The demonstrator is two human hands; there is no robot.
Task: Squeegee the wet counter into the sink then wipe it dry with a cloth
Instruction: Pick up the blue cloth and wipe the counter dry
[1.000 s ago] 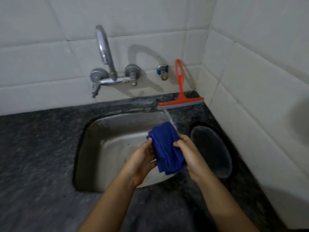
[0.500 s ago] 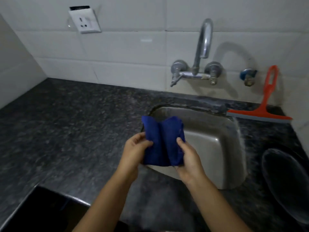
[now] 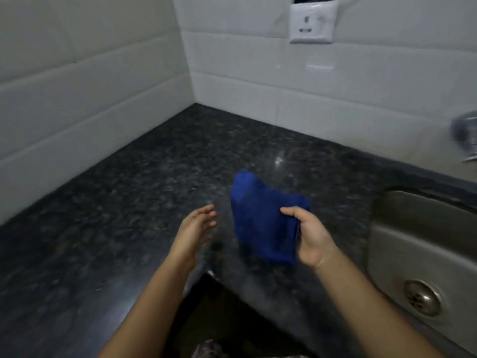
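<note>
A folded blue cloth (image 3: 260,218) hangs in the air above the dark speckled counter (image 3: 144,192), pinched along its right edge by my right hand (image 3: 309,236). My left hand (image 3: 196,228) is to the left of the cloth, apart from it, with fingers spread and nothing in it. The steel sink (image 3: 423,251) with its round drain (image 3: 422,297) lies at the right edge of the view. The squeegee is out of view.
White tiled walls meet in a corner behind the counter. A wall socket (image 3: 312,21) sits high on the back wall. Part of the tap (image 3: 464,135) shows blurred at the right edge. The counter's front edge runs below my forearms.
The view has swung left, from the sink to the counter's left corner. My left hand has let go of the cloth; only my right hand holds it now.
</note>
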